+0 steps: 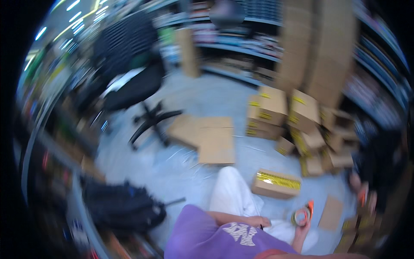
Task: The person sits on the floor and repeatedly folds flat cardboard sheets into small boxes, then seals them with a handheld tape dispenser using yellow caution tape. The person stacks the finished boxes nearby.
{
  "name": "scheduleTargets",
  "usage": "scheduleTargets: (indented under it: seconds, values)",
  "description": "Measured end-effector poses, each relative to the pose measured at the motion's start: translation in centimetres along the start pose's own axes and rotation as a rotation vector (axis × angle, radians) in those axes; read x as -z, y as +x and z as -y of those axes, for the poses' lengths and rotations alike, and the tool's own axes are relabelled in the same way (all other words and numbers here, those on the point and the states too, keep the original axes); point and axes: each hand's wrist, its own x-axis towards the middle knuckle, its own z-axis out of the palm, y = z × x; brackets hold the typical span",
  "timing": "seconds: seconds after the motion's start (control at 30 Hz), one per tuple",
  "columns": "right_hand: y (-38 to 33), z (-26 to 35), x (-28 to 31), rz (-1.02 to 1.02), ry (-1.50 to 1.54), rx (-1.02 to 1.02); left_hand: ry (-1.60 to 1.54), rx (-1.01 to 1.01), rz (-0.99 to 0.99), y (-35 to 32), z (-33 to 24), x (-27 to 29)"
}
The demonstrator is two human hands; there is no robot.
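Observation:
In my right hand (305, 226) is an orange tape dispenser (310, 207) with a roll of tape, held beside my right leg. My left hand (259, 222) rests over my lap with its fingers drawn together. A small dark spot shows at those fingers, too blurred to name. Just ahead of my right hand, a closed cardboard box (276, 184) with yellow printed tape along its top lies on the floor. A flat piece of cardboard (331, 213) lies to the right of the dispenser.
Taped boxes (272, 103) are piled ahead on the right, below tall cardboard. Flattened cardboard (215, 140) lies near an office chair (138, 88). A dark backpack (123, 207) is at left. Another person (379, 159) is at right, also near boxes. Shelves (241, 49) stand behind.

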Motion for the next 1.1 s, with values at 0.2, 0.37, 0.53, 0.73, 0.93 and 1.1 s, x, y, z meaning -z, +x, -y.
scheduleTargets:
  seconds: [0.2, 0.37, 0.53, 0.73, 0.93, 1.1]
  values:
    - [1.6, 0.4, 2.0, -0.006, 0.005, -0.119, 0.145, -0.067, 0.024, 1.6, -1.0, -0.6]
    - [1.9, 2.7, 1.1, 0.115, -0.022, -0.116, 0.080, -0.195, -0.027, 2.3, 0.8, -0.3]
    - [0.8, 2.3, -0.1, -0.130, -0.037, -0.012, 0.199, 0.008, -0.146, 2.1, -3.9, 0.5]
    - [-2.6, 1.4, -1.2, -0.102, -0.009, 0.048, 0.152, 0.056, -0.128, 1.5, -5.7, 1.4]
    - [-2.3, 1.1, -2.0, -0.179, -0.005, 0.045, 0.115, 0.117, -0.141, 1.5, -5.6, 1.7]
    - [-1.7, 1.3, -1.6, -0.202, -0.012, -0.014, 0.158, 0.208, -0.054, 1.7, -4.2, 1.3]
